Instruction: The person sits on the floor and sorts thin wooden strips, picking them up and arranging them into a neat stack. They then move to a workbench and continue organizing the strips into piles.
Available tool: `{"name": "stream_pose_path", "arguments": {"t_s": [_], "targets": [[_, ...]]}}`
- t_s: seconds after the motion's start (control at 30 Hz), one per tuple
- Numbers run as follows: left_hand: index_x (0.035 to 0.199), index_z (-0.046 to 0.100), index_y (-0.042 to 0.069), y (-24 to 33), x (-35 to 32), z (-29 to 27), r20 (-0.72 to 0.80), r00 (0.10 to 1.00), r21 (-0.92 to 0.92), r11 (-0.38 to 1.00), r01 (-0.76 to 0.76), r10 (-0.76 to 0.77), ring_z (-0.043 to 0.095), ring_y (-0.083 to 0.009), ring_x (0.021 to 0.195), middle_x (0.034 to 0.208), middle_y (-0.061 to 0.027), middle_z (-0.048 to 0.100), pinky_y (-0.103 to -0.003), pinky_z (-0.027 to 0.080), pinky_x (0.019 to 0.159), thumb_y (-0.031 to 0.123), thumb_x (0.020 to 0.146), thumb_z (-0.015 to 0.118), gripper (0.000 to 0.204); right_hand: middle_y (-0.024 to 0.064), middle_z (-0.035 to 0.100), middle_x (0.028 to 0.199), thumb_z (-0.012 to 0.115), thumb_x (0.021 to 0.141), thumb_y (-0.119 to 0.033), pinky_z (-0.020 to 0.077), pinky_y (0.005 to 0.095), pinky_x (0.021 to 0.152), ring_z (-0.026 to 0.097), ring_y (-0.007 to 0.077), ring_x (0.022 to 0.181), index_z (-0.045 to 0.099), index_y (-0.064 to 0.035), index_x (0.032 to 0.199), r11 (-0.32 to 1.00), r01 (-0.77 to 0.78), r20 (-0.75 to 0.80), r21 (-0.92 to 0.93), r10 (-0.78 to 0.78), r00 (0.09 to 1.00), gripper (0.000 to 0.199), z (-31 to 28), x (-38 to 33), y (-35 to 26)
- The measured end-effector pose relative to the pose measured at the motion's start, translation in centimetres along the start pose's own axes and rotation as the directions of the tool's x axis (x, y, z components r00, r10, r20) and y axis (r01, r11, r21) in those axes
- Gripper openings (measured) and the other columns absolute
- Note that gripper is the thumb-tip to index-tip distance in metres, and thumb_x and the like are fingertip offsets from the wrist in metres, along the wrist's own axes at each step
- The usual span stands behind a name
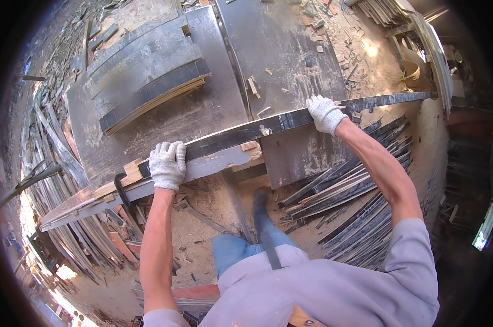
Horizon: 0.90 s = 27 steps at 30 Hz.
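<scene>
A long, narrow plywood strip (230,140) with a black face runs across the front of the metal saw table (214,111) and out past its right side. My left hand (168,164), in a pale knit glove, is closed over the strip's left end. Farther right, my gloved right hand (325,114) grips the strip's upper edge, its arm stretched out. Beneath my left hand, a grey rail (203,173) edges the table, with a wood block (132,170) and a dark clamp (121,189) beside it. The undersides of both hands are hidden.
A stack of cut plywood pieces (156,98) lies on the table. Piles of long strips lie on the floor at right (366,191) and left (67,158). Offcuts and sawdust cover the ground. Tall boards (431,54) stand at the far right.
</scene>
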<state>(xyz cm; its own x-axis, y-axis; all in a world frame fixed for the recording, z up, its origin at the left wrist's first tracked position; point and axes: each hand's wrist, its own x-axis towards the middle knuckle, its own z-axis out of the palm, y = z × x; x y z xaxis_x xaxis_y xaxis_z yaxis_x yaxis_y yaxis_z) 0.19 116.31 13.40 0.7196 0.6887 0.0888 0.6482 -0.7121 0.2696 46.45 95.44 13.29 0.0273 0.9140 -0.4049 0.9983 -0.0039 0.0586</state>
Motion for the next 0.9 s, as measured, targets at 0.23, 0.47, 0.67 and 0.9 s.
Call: {"name": "stream_pose_path", "arguments": {"t_s": [0.23,0.47,0.67,0.9], "targets": [[0.1,0.072,0.011,-0.3,-0.2,0.5,-0.024,1.0,-0.007,1.0,-0.006,0.006,0.063,-0.0341,0.094,0.095,-0.0115,0.066,-0.047,0.048,0.084,0.028,0.102,0.061,0.021,0.0236,0.068,0.104,0.068,0.074,-0.002,0.0576,0.0489,0.085,0.07,0.0418,0.098,0.064,0.0,0.106,0.998,-0.012,0.018,0.068,0.01,1.0,0.032,0.0,0.5,0.3],[0.1,0.072,0.011,-0.3,-0.2,0.6,-0.052,0.998,0.007,1.0,-0.019,0.019,0.064,-0.0342,0.097,0.099,-0.0112,0.068,-0.047,0.049,0.084,0.029,0.101,0.061,0.02,0.0251,0.068,0.106,0.067,0.075,-0.002,0.0572,0.0497,0.085,0.07,0.0425,0.099,0.064,0.0003,0.106,0.997,0.004,-0.007,0.08,-0.003,1.0,0.031,-0.5,0.5,0.3],[0.1,0.073,0.012,-0.4,-0.5,0.9,-0.033,0.999,0.029,1.0,0.0,0.001,0.064,-0.034,0.097,0.098,-0.0107,0.069,-0.046,0.049,0.084,0.03,0.102,0.06,0.022,0.0265,0.068,0.103,0.065,0.074,0.002,0.0562,0.0505,0.086,0.068,0.0449,0.101,0.062,0.0016,0.106,0.995,-0.013,0.014,0.1,0.012,1.0,0.033,-0.8,0.4,-0.3],[0.098,0.074,0.012,-0.7,-0.7,1.2,-0.064,0.998,0.038,0.999,0.003,0.0,0.064,-0.0339,0.095,0.097,-0.0104,0.07,-0.047,0.05,0.084,0.031,0.102,0.06,0.024,0.0274,0.068,0.103,0.065,0.075,0.001,0.0561,0.0507,0.088,0.069,0.0452,0.102,0.064,0.002,0.105,0.997,-0.035,0.045,0.075,0.032,0.998,0.03,-1.0,0.5,-0.8]]}}
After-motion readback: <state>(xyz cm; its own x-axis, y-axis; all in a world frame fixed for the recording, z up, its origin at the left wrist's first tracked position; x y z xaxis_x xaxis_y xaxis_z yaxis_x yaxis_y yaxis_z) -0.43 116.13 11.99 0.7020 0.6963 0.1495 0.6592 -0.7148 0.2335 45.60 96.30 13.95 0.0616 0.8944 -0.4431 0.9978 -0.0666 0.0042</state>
